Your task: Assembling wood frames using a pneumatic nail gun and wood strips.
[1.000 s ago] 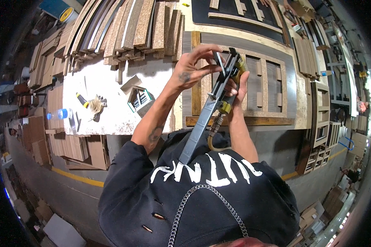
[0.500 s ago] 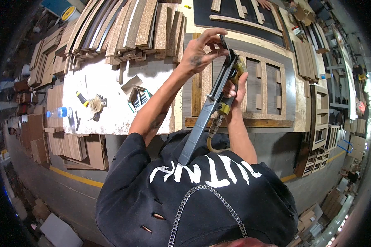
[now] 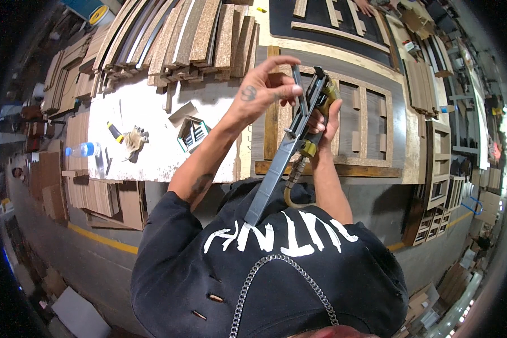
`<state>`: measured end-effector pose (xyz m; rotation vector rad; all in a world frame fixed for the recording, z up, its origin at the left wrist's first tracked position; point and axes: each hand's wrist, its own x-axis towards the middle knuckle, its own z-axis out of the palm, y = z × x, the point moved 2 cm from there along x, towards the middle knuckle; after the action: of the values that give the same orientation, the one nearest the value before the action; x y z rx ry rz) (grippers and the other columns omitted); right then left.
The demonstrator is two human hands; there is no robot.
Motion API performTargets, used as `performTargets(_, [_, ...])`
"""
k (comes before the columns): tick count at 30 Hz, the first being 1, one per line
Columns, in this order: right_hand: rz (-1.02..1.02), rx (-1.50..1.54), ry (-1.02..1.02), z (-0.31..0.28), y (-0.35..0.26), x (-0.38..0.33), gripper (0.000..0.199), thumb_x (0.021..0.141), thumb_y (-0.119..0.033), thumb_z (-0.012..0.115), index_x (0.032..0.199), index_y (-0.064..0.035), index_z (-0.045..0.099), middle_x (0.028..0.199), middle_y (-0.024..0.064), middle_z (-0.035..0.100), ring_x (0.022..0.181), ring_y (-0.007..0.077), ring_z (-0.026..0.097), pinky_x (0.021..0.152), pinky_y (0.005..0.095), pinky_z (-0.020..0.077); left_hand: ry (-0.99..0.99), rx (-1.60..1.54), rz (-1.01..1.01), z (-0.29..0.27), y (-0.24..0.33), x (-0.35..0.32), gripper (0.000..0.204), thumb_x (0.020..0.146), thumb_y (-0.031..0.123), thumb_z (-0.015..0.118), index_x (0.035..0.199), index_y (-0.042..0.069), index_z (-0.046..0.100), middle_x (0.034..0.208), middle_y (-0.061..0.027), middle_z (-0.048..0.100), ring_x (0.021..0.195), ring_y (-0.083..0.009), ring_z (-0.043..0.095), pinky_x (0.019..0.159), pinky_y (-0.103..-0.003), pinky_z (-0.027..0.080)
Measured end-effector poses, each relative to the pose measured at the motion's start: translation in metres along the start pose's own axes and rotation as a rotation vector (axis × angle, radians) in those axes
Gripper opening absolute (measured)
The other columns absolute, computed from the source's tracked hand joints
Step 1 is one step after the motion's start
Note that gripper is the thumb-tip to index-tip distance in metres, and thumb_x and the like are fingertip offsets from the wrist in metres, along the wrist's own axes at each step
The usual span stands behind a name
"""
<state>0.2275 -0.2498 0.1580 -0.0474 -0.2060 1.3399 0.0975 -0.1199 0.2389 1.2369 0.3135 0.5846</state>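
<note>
A pneumatic staple gun (image 3: 283,159) with a long grey magazine slants over the table's front edge toward my chest. My right hand (image 3: 328,124) is closed around its grip, partly hidden behind the magazine. My left hand (image 3: 260,89) pinches a thin grey strip of staples (image 3: 298,84) between thumb and fingers, its lower end close against the magazine. Beneath the gun lies a wooden frame (image 3: 363,160) with crosspieces on a grey panel (image 3: 259,132). An air hose (image 3: 289,197) runs from the gun's grip.
An open box of staples (image 3: 192,135), a glove (image 3: 134,142), a yellow-black cutter (image 3: 115,132) and a water bottle (image 3: 84,150) are on the table's left. Stacked board strips (image 3: 203,39) stand behind. Another person's hand (image 3: 365,7) is at the far frame.
My left hand with the staple strip has moved left and nearer to me, bringing the strip apart from the gun's far end. The right hand keeps hold of the gun.
</note>
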Motion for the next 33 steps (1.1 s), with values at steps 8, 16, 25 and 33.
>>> performTargets(8, [-0.017, -0.001, 0.029, 0.004, 0.003, 0.003, 0.071, 0.095, -0.057, 0.054, 0.121, 0.0084, 0.055, 0.063, 0.0002, 0.056, 0.046, 0.0043, 0.053, 0.042, 0.0169, 0.0483, -0.13, 0.073, -0.107, 0.001, -0.012, 0.001, 0.051, 0.082, 0.017, 0.078, 0.13, 0.011, 0.062, 0.086, 0.0012, 0.066, 0.08, -0.0092, 0.062, 0.068, -0.023, 0.051])
performTargets(16, [-0.002, 0.017, 0.051, -0.004, -0.003, -0.001, 0.075, 0.093, -0.06, 0.057, 0.122, 0.0093, 0.054, 0.066, 0.0018, 0.058, 0.047, 0.0031, 0.053, 0.043, 0.017, 0.0488, -0.158, 0.236, -0.111, 0.007, -0.011, 0.002, 0.062, 0.076, 0.014, 0.083, 0.132, 0.006, 0.058, 0.097, -0.0012, 0.062, 0.092, -0.0155, 0.064, 0.086, -0.031, 0.056])
performTargets(25, [0.011, 0.004, 0.04, -0.014, -0.007, -0.006, 0.07, 0.094, -0.06, 0.054, 0.118, 0.0058, 0.055, 0.066, 0.0006, 0.054, 0.046, 0.0051, 0.051, 0.044, 0.0175, 0.0485, -0.143, 0.222, -0.238, 0.009, -0.018, -0.007, 0.073, 0.078, 0.031, 0.082, 0.137, 0.002, 0.051, 0.099, -0.0078, 0.063, 0.097, -0.0209, 0.063, 0.087, -0.035, 0.056])
performTargets(33, [-0.132, 0.023, 0.053, -0.003, -0.022, -0.014, 0.066, 0.091, -0.069, 0.051, 0.08, -0.0041, 0.059, 0.052, -0.0008, 0.051, 0.041, 0.0095, 0.05, 0.049, 0.0244, 0.0496, 0.445, -0.174, 0.01, -0.006, -0.013, -0.087, 0.066, 0.105, 0.052, 0.032, 0.132, -0.005, 0.049, 0.098, -0.0107, 0.062, 0.088, -0.0177, 0.061, 0.079, -0.03, 0.053])
